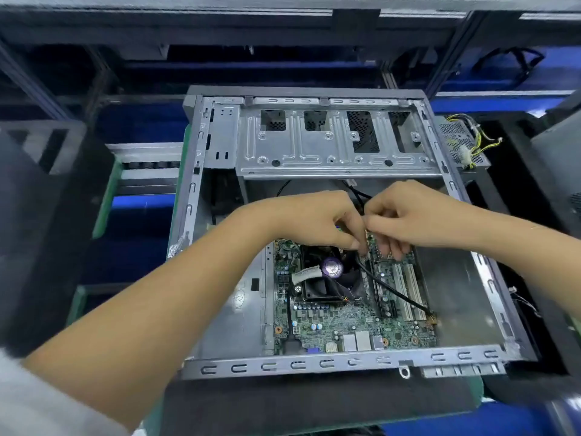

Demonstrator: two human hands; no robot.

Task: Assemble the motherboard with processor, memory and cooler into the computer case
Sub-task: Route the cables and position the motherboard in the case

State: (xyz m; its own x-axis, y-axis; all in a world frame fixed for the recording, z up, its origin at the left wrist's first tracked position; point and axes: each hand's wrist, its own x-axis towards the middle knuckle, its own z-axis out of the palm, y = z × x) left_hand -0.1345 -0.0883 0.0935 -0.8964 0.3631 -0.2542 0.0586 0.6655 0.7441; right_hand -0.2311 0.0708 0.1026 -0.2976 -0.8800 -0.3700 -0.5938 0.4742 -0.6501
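Observation:
The open grey computer case (339, 363) lies flat with the green motherboard (345, 325) inside it. A black cooler fan (323, 275) with a purple sticker sits on the board, and white expansion slots (408, 291) lie to its right. Both hands meet over the board's far edge. My left hand (317, 218) pinches a black cable (393, 291) at the board, just right of the fan. My right hand (408, 215) has its fingers curled down onto the board beside it, pinching something small that I cannot make out. The cable runs toward the board's near right corner.
A metal drive bay bracket (333, 143) spans the far half of the case. A power supply with yellow and black wires (465, 146) sits at the far right. Black foam trays (47, 171) flank the case on the left and right. A dark rack stands behind.

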